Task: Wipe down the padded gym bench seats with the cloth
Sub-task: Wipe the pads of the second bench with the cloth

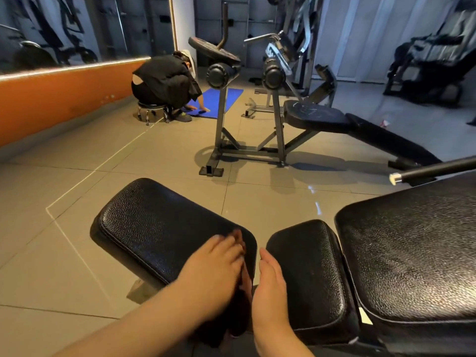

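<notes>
A black padded seat stands at lower centre, with a smaller black pad beside it and a large back pad on the right. My left hand lies on the near right corner of the left seat, its fingers blurred. It holds a dark cloth that hangs down into the gap between the two pads. My right hand is flat and edge-on in that gap, fingers straight, right beside the cloth and against the smaller pad's left side. I cannot tell whether it touches the cloth.
Another black bench with roller pads on a metal frame stands further back. A person crouches on a stool over a blue mat by the orange wall. A black bar juts in at the right.
</notes>
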Demonstrator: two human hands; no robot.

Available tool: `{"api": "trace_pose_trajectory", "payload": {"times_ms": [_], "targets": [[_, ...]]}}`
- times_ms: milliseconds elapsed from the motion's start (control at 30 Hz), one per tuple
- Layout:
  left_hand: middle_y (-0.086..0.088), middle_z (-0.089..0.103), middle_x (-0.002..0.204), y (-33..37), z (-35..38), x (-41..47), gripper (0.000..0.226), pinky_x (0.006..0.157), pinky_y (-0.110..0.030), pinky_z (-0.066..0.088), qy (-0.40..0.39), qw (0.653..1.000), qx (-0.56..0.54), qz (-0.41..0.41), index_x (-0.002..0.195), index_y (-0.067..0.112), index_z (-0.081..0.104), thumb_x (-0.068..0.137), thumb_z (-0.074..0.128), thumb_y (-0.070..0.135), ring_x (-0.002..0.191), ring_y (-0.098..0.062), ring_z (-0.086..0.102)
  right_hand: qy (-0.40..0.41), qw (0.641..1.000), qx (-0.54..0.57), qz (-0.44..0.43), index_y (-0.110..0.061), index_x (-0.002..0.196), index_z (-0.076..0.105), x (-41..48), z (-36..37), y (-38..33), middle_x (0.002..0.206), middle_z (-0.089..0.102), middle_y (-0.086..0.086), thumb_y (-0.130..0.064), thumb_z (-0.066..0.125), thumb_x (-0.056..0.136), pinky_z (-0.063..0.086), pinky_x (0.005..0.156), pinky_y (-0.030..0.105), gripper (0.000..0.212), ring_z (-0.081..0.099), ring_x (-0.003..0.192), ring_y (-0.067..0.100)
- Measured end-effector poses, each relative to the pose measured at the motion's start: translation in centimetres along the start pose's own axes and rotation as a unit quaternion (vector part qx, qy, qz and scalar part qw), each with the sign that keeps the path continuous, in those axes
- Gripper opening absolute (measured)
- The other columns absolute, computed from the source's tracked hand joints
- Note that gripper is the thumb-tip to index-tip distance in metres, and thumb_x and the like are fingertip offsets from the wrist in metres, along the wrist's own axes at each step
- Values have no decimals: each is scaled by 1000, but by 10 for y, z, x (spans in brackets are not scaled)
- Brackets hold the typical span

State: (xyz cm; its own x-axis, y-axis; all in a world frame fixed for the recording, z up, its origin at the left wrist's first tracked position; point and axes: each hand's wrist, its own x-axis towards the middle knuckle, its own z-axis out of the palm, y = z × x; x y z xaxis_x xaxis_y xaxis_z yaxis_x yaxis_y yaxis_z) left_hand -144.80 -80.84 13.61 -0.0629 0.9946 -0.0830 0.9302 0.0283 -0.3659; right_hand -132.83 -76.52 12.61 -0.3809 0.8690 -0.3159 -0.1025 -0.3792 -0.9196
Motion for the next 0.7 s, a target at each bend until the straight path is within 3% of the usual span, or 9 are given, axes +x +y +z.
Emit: {"api": "trace_pose_trajectory", "payload": {"times_ms": [67, 133, 267, 367, 433, 467, 567, 633, 700], "targets": [[-11, 13, 166, -11, -4, 37, 62, 123, -51, 3, -32, 998, 10, -52, 156, 11, 24, 102, 34, 38, 152, -32, 5, 6, 1000, 16, 3, -25, 141, 51, 0, -2, 1, 128, 60, -10, -15, 35, 109, 44, 54, 2, 37, 52, 86, -11], [-13, 20, 163, -5, -2, 67, 64, 122, -52, 6, -50, 997, 18, -60, 154, 11, 30, 100, 37, 43, 151, -34, 11, 10, 1000, 14, -3, -26, 141, 52, 1, -4, 3, 122, 60, -16, -18, 36, 109, 48, 59, 7, 36, 57, 93, -6], [-13, 28, 160, 39, 6, 50, 64, 120, -57, 9, -45, 998, 8, 43, 152, 11, 34, 98, 43, 44, 149, -36, 15, 2, 999, 35, 2, -26, 143, 51, 9, -11, 7, 127, 61, -13, -20, 38, 108, 45, 81, 14, 37, 57, 102, -7], [-4, 28, 162, 46, 7, 1, 57, 123, -53, -3, -37, 993, -45, 100, 152, 17, 35, 100, 41, 41, 152, -29, 11, -15, 1000, 4, 1, -29, 143, 52, 6, -12, 8, 128, 62, -13, -27, 38, 108, 44, 90, 21, 37, 57, 109, -2], [1, 32, 160, 26, 2, -28, 52, 123, -45, -9, -17, 992, -78, 95, 149, 22, 42, 100, 37, 38, 152, -23, 16, -27, 999, -14, 16, -32, 143, 52, 3, -10, 9, 134, 60, -9, -30, 37, 109, 48, 91, 23, 38, 58, 115, 4], [2, 44, 153, 12, -1, -38, 50, 123, -44, -2, 16, 993, -73, 89, 142, 24, 53, 97, 38, 36, 147, -21, 30, -37, 999, -26, 19, -33, 142, 52, 1, -7, 8, 135, 59, -9, -29, 38, 109, 50, 85, 17, 37, 57, 112, 3], [2, 70, 123, -42, -8, -58, 48, 113, -44, 24, 64, 997, -45, -5, 113, 22, 76, 83, 42, 38, 122, -23, 61, -50, 991, -128, -6, -36, 142, 48, -7, 6, 7, 134, 56, -12, -16, 45, 106, 43, 71, 3, 41, 53, 103, -14], [-3, 68, 127, -78, -15, -66, 53, 112, -49, 29, 75, 992, -35, -96, 117, 19, 74, 87, 36, 40, 126, -27, 59, -85, 978, -184, -36, -44, 138, 48, -19, 23, 7, 133, 54, -19, -9, 49, 102, 42, 71, 0, 49, 48, 105, -21], [-3, 61, 138, -107, -24, -68, 58, 116, -52, 28, 60, 980, -31, -187, 129, 20, 67, 93, 27, 43, 136, -27, 49, -140, 959, -233, -74, -51, 136, 47, -35, 46, 7, 139, 45, -31, -9, 50, 99, 35, 84, -4, 55, 40, 116, -24]]}}
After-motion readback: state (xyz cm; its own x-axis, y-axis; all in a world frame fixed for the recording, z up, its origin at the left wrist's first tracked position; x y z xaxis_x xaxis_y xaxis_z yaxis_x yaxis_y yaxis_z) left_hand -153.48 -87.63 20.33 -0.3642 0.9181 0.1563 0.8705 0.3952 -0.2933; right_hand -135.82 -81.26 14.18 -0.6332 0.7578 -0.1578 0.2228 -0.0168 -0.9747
